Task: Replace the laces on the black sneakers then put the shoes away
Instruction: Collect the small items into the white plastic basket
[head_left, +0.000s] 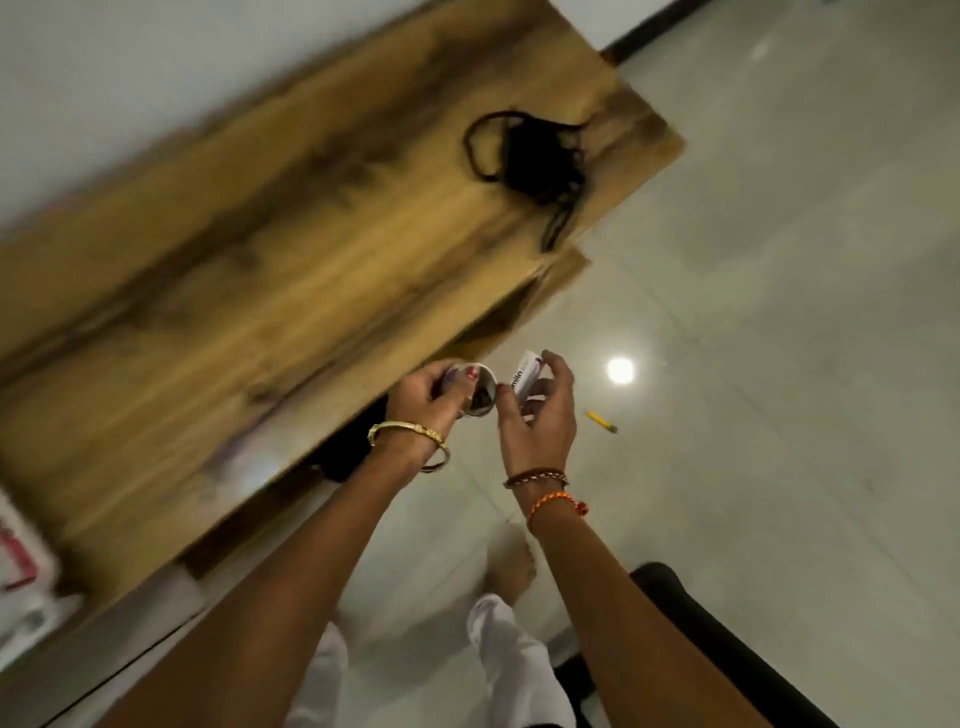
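Head view showed a long wood table (218, 270), and everything here is placed by that table. At its left end, at the picture's edge, sat a white and red thing (18, 561), too blurry to name. On the table's far right end lay a heap of black laces (535, 161), loose and tangled, with no hand near it. Under the table's near edge was a dark shape (348, 452), maybe a shoe, but it was too dark to be sure.

Just off the near edge of the table, the left hand (421, 400) had its fingers curled round a small round tub (478, 397). The tub's open mouth faced the right hand and looked dark inside. Close beside it, the right hand (540, 415) held a small white pack (527, 382) between thumb and fingers. The two things almost touched.

On the floor (779, 312), to the right of the table, lay a small yellow tool (601, 422).

I think the step was getting the new laces ready, by opening the pack or tub. Next, the hands would need to pull the laces out and bring a shoe close to thread it.
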